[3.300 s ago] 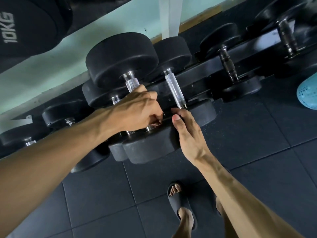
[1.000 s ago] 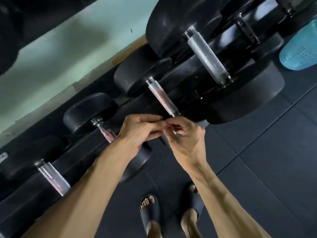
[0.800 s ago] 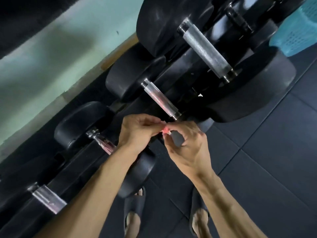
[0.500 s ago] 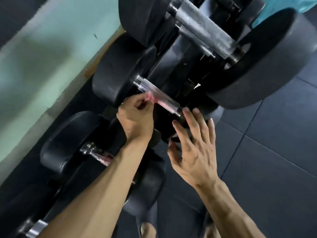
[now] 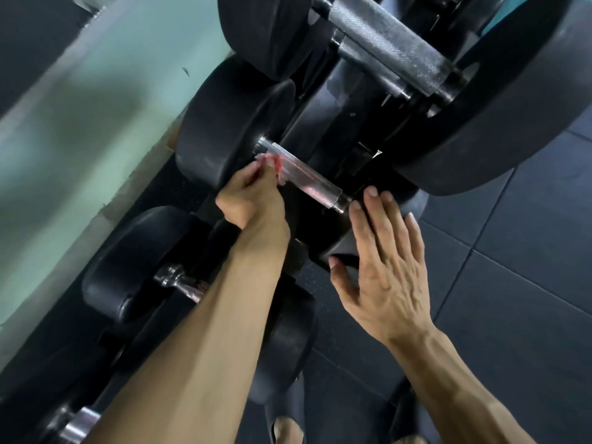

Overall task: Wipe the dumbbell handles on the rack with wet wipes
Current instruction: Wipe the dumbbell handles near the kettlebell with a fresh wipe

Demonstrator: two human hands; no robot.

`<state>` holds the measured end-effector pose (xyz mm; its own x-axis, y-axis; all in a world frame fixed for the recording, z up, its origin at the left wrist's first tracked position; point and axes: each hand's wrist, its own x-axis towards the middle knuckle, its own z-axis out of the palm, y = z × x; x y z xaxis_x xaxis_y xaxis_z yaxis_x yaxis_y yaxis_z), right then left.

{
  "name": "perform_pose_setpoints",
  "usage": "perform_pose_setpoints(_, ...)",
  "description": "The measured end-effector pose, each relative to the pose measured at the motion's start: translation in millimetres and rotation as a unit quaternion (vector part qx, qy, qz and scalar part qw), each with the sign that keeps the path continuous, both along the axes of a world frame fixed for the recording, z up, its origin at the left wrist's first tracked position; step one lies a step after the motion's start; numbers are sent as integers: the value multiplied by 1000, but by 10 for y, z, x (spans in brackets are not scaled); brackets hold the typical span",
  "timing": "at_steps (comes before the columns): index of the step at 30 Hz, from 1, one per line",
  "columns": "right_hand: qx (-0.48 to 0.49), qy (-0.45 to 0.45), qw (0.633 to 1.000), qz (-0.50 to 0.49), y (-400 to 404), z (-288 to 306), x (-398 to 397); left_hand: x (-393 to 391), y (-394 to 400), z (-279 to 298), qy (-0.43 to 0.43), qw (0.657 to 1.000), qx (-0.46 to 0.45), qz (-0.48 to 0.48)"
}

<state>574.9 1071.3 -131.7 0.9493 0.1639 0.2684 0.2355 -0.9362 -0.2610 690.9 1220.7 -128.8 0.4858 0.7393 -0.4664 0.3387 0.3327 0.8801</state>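
Your left hand (image 5: pixel 253 200) is up at the far end of the knurled handle (image 5: pixel 304 176), the middle one on the rack (image 5: pixel 323 129), and that handle is our landmark. Your fingers are pinched down tight on a small crumpled wipe (image 5: pixel 272 165), pale with a pinkish tint, pressed right against the handle where the steel meets the far head (image 5: pixel 230 133). How much of the wipe is bunched inside your grip I can't tell; only a scrap of it shows past the fingertips. Your right hand (image 5: pixel 381 267) is spread wide and flat, holding nothing, its fingertips resting on the near head (image 5: pixel 346 248) just by the handle's near collar, apparently there to steady the dumbbell. So by my read you're at the start of the stroke on this bar: wipe seated at the far end, almost the whole knurled length toward you yet to be covered. The next move looks like a firm drag along the handle toward your right hand, with the wipe wrapped round the bar, not just dabbed on top, so the underside gets cleaned too. That rough knurl may snag a scrap this small, so keep the pinch firm. Above and beyond the handle sits a thicker handle (image 5: pixel 390 43) on a bigger dumbbell, and below it toward your elbow a shorter handle (image 5: pixel 182 282), half hidden by your forearm; whether either has been wiped, nothing here shows.
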Motion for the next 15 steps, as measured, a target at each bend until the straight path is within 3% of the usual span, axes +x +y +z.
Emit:
perform_pose_setpoints(6,-19,-11,1000,20,-47,33,47,-291,-185,21,55,988,-98,-108)
perform_pose_setpoints(11,-30,-18,997,65,-115,122,220,34,2,119,9,990,-130,51)
perform_pose_setpoints(15,-24,-29,994,101,-107,178,476,-66,-20,135,13,985,-171,-19)
